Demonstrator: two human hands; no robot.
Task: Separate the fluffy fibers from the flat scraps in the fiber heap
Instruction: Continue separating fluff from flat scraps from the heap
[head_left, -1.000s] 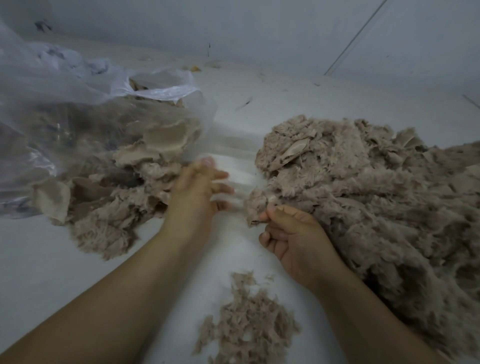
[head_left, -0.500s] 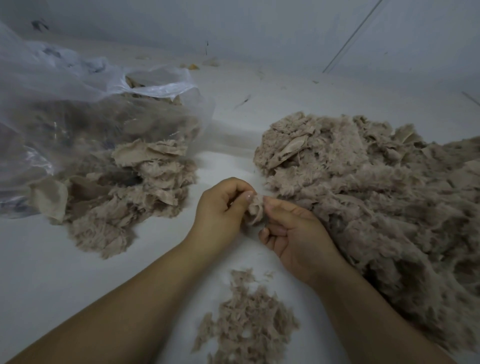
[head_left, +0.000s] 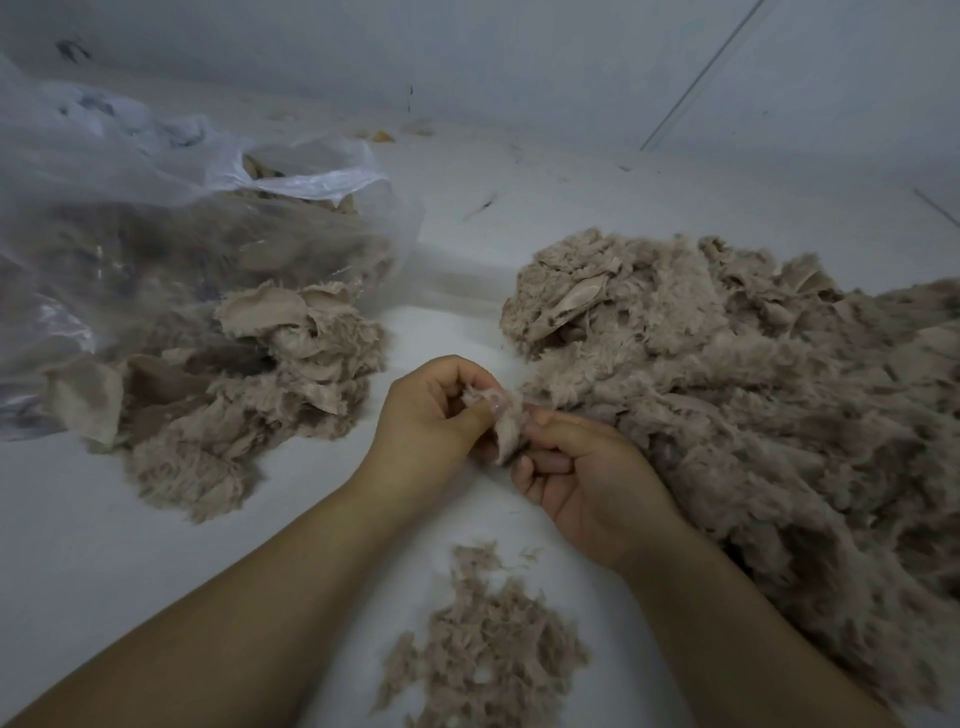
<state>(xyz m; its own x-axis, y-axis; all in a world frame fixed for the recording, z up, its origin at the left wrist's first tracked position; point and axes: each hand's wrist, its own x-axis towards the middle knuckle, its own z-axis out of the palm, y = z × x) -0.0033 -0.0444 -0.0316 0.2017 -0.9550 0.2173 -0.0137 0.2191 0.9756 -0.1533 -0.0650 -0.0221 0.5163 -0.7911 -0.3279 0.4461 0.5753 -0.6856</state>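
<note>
Both your hands pinch one fuzzy scrap (head_left: 506, 423) between them, above the white surface (head_left: 78, 545).

Your left hand (head_left: 434, 415) curls its fingers and thumb round the scrap's upper left edge; your right hand (head_left: 587, 480) pinches its right side between thumb and forefinger, other fingers curled below. Just right of your right fingers, touching them, lies the heap (head_left: 753, 395). Left of your left fingers, apart, lies a pile (head_left: 244, 384) spilling from a clear bag (head_left: 130, 223). Below both hands, near your wrists, lies loose fluff (head_left: 483, 654).
</note>
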